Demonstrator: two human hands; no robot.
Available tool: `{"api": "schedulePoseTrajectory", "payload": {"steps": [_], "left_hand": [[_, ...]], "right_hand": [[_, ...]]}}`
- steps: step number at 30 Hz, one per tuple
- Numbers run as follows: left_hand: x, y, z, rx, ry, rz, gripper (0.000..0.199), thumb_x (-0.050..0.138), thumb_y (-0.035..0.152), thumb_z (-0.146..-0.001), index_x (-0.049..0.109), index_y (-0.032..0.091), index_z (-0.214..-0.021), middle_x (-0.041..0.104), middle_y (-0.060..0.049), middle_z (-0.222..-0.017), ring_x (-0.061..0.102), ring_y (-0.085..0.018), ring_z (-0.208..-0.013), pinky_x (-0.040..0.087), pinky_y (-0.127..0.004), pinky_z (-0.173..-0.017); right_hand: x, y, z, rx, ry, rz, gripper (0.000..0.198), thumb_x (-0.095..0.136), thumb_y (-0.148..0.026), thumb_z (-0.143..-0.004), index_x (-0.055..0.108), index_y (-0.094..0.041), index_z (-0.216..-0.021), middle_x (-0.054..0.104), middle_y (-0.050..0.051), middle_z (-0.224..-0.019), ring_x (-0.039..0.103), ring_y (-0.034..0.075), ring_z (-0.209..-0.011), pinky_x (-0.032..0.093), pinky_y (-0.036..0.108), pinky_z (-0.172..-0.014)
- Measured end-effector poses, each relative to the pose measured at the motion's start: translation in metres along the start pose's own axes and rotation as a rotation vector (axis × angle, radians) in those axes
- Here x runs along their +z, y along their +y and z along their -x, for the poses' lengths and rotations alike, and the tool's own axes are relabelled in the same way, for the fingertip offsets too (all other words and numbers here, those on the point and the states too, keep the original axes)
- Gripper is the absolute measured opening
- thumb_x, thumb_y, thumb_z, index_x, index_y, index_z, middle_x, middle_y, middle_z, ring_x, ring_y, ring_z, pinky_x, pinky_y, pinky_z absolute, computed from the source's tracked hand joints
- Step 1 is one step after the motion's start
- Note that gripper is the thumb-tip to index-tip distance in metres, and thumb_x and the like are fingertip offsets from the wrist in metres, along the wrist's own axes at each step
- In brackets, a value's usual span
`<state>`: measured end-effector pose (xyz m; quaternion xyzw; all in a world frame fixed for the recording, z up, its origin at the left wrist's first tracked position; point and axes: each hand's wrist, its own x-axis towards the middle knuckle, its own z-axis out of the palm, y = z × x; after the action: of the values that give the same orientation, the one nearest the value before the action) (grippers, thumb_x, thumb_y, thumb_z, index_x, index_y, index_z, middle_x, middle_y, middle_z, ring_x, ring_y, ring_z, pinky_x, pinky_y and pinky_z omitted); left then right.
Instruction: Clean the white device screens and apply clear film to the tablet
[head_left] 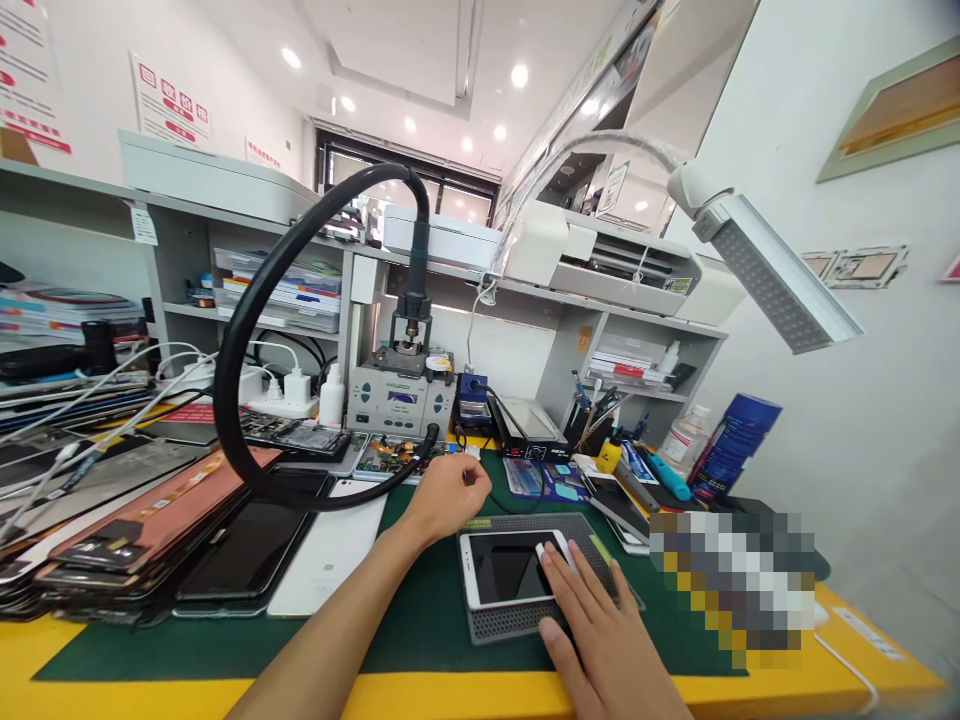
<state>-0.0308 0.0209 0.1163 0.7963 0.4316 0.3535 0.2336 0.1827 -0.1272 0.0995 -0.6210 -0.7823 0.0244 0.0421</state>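
Observation:
A white smartphone (504,572) with a dark screen lies face up on a grey perforated mat (499,625). My right hand (592,615) rests over the phone's right end, fingers stretched out. Something small and white shows at its fingertips; I cannot tell what it is. Beyond the mat's upper left corner, my left hand (450,493) is held with its fingers curled in; whatever they hold, if anything, is hidden. Just left of it lies a white tablet or panel (334,550). Under the mat spreads a dark green work mat (420,640).
Stacked phone screens (142,530) and dark devices (251,540) fill the left side. A hot-air station (401,400) with a looping black hose (232,380) stands behind. Tools and bottles (686,440) crowd the right, below a lamp (784,270). A blurred patch (739,580) covers the right edge.

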Motion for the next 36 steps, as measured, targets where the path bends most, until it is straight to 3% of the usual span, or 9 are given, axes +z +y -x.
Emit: {"api": "schedulePoseTrajectory", "payload": {"steps": [5,11,16,24,29,32,36], "left_hand": [[-0.002,0.004,0.001,-0.014,-0.002,0.002,0.026,0.059,0.035,-0.096,0.064,0.016,-0.113,0.066,-0.007,-0.112,0.065,-0.019,-0.093,0.056,-0.038,-0.082],[-0.003,0.006,0.001,-0.022,-0.003,-0.002,0.025,0.059,0.035,-0.097,0.064,0.016,-0.112,0.066,-0.007,-0.11,0.066,-0.019,-0.092,0.056,-0.037,-0.081],[-0.002,0.005,0.001,-0.016,0.01,-0.003,0.024,0.059,0.036,-0.097,0.065,0.016,-0.108,0.067,-0.006,-0.106,0.066,-0.018,-0.089,0.056,-0.036,-0.079],[-0.001,0.001,0.001,0.032,0.032,0.028,0.024,0.059,0.037,-0.096,0.066,0.015,-0.09,0.068,-0.002,-0.089,0.065,-0.015,-0.079,0.055,-0.033,-0.076],[-0.003,0.003,0.002,0.041,0.061,0.062,0.029,0.06,0.036,-0.095,0.063,0.016,-0.075,0.066,0.0,-0.078,0.062,-0.014,-0.073,0.051,-0.031,-0.072],[-0.003,0.004,0.001,0.045,0.08,0.081,0.026,0.061,0.03,-0.092,0.063,0.016,-0.071,0.066,0.0,-0.076,0.06,-0.014,-0.071,0.048,-0.029,-0.069],[-0.002,0.005,0.001,0.045,0.099,0.099,0.019,0.057,0.018,-0.084,0.065,0.018,-0.067,0.067,-0.001,-0.074,0.06,-0.016,-0.069,0.042,-0.027,-0.065]], "right_hand": [[0.004,0.02,0.005,0.056,0.087,-0.07,0.056,0.025,-0.053,-0.104,0.02,-0.034,-0.157,0.022,-0.005,-0.162,0.014,0.03,-0.151,0.015,0.063,-0.12],[0.002,0.038,0.011,0.118,0.117,-0.146,0.057,0.024,-0.055,-0.104,0.016,-0.036,-0.157,0.023,-0.006,-0.162,0.014,0.028,-0.151,0.01,0.063,-0.12],[-0.001,0.049,0.015,0.168,0.187,-0.237,0.06,0.024,-0.057,-0.102,0.028,-0.032,-0.156,0.028,-0.003,-0.161,0.017,0.027,-0.151,0.01,0.059,-0.122],[-0.032,0.07,0.013,0.344,0.328,-0.604,0.074,0.027,-0.069,-0.096,0.038,-0.024,-0.153,0.033,0.001,-0.16,0.023,0.024,-0.15,0.012,0.048,-0.123],[-0.042,0.086,0.009,0.351,0.338,-0.494,0.07,0.031,-0.069,-0.095,0.05,-0.025,-0.146,0.043,0.002,-0.155,0.028,0.029,-0.148,0.012,0.053,-0.122],[-0.033,0.081,0.013,0.276,0.283,-0.325,0.062,0.029,-0.064,-0.098,0.063,-0.028,-0.134,0.055,0.002,-0.146,0.031,0.032,-0.146,0.01,0.058,-0.122],[-0.018,0.068,0.019,0.224,0.233,-0.171,0.055,0.031,-0.059,-0.1,0.066,-0.029,-0.131,0.059,0.001,-0.142,0.033,0.034,-0.145,0.014,0.063,-0.12]]}}
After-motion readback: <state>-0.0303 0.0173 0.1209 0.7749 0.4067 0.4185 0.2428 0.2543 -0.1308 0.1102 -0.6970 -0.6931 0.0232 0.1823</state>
